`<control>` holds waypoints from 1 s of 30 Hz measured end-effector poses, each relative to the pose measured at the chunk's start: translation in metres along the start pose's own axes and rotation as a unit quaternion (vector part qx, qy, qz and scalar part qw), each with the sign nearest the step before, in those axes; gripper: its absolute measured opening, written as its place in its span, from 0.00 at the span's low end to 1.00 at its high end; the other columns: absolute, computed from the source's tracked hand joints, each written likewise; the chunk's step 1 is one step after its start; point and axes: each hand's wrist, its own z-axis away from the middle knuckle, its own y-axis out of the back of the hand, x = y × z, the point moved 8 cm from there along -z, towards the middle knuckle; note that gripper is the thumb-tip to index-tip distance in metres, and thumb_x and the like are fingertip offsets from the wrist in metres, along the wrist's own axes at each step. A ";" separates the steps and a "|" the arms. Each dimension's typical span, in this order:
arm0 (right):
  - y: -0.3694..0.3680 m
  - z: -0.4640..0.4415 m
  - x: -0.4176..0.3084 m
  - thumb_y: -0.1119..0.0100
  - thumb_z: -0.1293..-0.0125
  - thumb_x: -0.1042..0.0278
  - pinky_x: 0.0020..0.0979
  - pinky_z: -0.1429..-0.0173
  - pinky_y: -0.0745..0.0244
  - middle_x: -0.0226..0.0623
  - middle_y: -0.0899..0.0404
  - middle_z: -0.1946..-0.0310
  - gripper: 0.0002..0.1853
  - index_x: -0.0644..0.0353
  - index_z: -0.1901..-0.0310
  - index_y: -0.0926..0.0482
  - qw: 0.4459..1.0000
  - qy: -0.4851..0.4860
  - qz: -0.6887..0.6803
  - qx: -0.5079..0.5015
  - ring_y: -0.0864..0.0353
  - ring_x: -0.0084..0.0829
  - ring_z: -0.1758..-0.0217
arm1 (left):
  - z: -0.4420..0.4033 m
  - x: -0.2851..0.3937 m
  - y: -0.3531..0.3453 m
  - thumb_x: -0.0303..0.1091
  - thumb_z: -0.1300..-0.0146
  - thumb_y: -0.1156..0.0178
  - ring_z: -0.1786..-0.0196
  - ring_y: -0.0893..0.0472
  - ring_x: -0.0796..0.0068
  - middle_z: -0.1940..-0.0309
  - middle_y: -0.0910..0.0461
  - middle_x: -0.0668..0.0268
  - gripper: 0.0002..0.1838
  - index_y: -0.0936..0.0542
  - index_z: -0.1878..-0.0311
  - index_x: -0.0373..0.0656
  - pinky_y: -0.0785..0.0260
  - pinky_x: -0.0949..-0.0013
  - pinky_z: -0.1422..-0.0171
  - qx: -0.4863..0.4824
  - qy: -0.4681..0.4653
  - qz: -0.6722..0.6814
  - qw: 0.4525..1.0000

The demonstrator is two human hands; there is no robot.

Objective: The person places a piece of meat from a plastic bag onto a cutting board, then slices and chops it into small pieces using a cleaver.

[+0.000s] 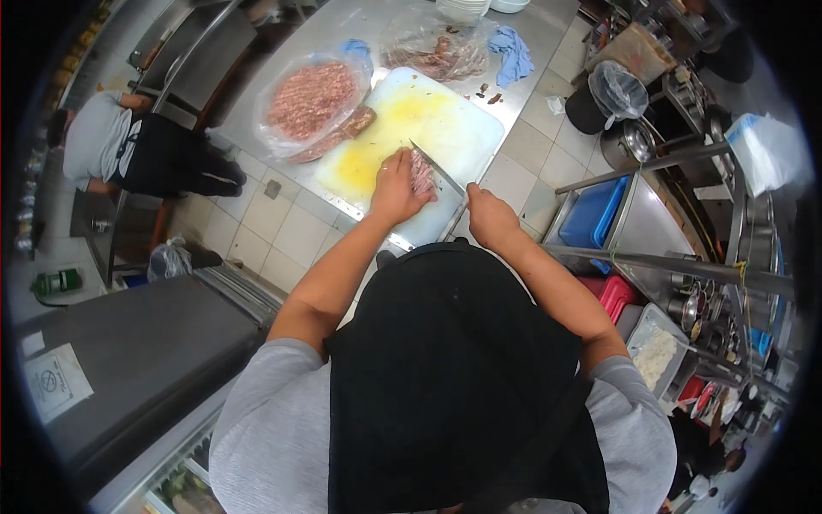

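A white cutting board (462,128) with yellow stains lies on the steel table (544,26). My right hand (492,218) is closed round the handle of a knife (441,170), whose blade slants up and left beside a piece of meat (421,174). Against the left side of that meat rests my left hand (396,193), fingers together, pressing on it. Left of the board is a clear bag of ground meat (310,101), with a longer meat piece (342,133) next to it. Another clear bag (437,47) with meat lies beyond the board.
A blue cloth (511,56) and small dark scraps (494,98) lie past the board. White bowls (462,8) are stacked at the far edge. A co-worker (141,146) stands at the left. Metal shelving (651,210) with a blue bin (595,214) stands on the right.
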 end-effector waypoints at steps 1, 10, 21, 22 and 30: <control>0.001 -0.001 0.001 0.48 0.28 0.76 0.57 0.48 0.16 0.65 0.15 0.53 0.12 0.69 0.45 0.30 1.000 0.005 -0.004 0.009 0.10 0.60 0.53 | 0.002 0.000 -0.004 0.49 0.46 0.18 0.27 0.28 0.38 0.28 0.28 0.39 0.55 0.34 0.23 0.26 0.34 0.46 0.21 0.007 0.011 -0.005 1.000; -0.009 -0.007 0.018 0.47 0.25 0.72 0.61 0.50 0.20 0.67 0.14 0.64 0.14 0.69 0.44 0.35 1.000 -0.008 -0.010 0.012 0.13 0.66 0.58 | -0.005 -0.007 0.005 0.41 0.42 0.23 0.35 0.24 0.41 0.38 0.22 0.45 0.35 0.23 0.35 0.32 0.30 0.47 0.27 0.089 0.031 0.077 0.993; 0.048 -0.024 -0.020 0.48 0.30 0.78 0.61 0.52 0.20 0.66 0.15 0.64 0.15 0.67 0.43 0.32 0.998 0.047 0.030 -0.009 0.13 0.65 0.58 | -0.022 -0.014 0.005 0.35 0.42 0.33 0.45 0.23 0.41 0.52 0.20 0.46 0.20 0.19 0.48 0.34 0.27 0.45 0.37 0.057 0.024 0.070 0.996; 0.051 -0.022 -0.025 0.48 0.31 0.79 0.60 0.51 0.19 0.66 0.14 0.64 0.15 0.67 0.44 0.31 0.997 0.059 0.041 -0.017 0.12 0.65 0.58 | -0.022 -0.013 0.005 0.35 0.42 0.32 0.45 0.22 0.42 0.52 0.20 0.47 0.20 0.19 0.49 0.34 0.27 0.46 0.37 0.062 0.021 0.064 0.996; 0.007 -0.066 -0.030 0.49 0.30 0.78 0.56 0.49 0.16 0.64 0.12 0.58 0.13 0.69 0.46 0.30 0.995 0.057 0.056 -0.060 0.10 0.62 0.54 | -0.020 -0.020 0.001 0.36 0.43 0.32 0.47 0.21 0.41 0.54 0.19 0.46 0.19 0.19 0.52 0.34 0.26 0.47 0.39 0.076 0.009 0.073 0.994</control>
